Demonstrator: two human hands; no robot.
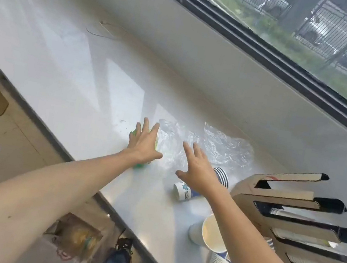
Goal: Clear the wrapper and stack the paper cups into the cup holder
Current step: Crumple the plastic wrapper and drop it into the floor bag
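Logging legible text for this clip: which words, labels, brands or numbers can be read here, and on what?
None can be read.
Small paper cup lying on the counter: blue logo and a line of print, too blurred.
Cup near the bottom edge: block of small print, too blurred.
Cardboard cup holder: red mark, not legible.
Bag on the floor: red printing, blurred.

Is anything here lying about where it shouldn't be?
Yes. Several paper cups lie tipped on their sides on the counter: a small blue-printed cup, a larger cup and a striped stack. A crumpled clear plastic wrapper is spread out beyond both open hands.
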